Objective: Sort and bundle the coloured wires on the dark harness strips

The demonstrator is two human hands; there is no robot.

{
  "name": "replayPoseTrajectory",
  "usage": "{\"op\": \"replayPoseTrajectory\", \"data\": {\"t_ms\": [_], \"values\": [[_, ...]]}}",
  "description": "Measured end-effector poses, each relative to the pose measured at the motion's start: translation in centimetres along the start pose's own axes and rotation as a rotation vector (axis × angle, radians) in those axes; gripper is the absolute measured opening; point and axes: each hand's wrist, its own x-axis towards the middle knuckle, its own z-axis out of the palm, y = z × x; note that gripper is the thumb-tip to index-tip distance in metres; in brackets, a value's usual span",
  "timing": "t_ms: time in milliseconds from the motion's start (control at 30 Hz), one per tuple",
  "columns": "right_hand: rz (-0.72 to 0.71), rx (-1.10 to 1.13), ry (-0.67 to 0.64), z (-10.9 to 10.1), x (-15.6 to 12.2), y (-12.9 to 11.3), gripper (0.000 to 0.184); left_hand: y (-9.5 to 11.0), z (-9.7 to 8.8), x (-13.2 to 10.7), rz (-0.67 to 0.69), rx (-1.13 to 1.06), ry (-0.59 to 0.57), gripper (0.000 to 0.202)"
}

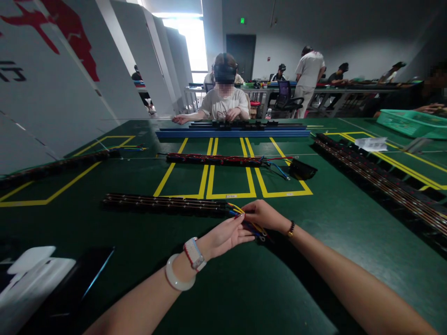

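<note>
A long black wiring strip (164,204) lies on the green table, and yellow and blue wires (235,208) come out of its right end. My left hand (226,236) cradles these wires from below, its thumb pressed on them and its other fingers extended beneath. Close against it, my right hand (267,216) pinches the same bundle between thumb and fingers. The wires' loose ends carry metal ring terminals (262,239), which stick out below my right hand. My fingers partly cover the bundle where the two hands meet.
Beyond yellow tape outlines, another black strip (216,159) with red wires lies near a black piece (303,169). Blue rails (233,133) stand before a seated co-worker (225,100). Long strips (384,181) and a green basket (412,123) are at right; a dark device (94,270) is at lower left.
</note>
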Motion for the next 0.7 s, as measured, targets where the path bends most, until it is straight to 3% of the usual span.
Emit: {"op": "replayPoseTrajectory", "data": {"t_ms": [167, 333, 533, 700], "values": [[0.017, -0.352, 0.127, 1.0, -0.3, -1.6, 0.025, -0.4, 0.1, 0.1, 0.044, -0.089, 0.042, 0.023], [0.032, -0.637, 0.138, 1.7, -0.5, -2.5, 0.023, -0.4, 0.5, -0.2, 0.084, -0.137, 0.107, 0.022], [0.029, -0.740, 0.139, 2.3, -0.5, -2.6, 0.026, -0.6, 0.9, -0.2, 0.118, -0.195, 0.158, 0.032], [-0.013, -0.811, 0.102, 2.3, -0.5, -2.9, 0.026, -1.3, 0.5, 0.6, 0.135, -0.253, 0.157, 0.027]]}}
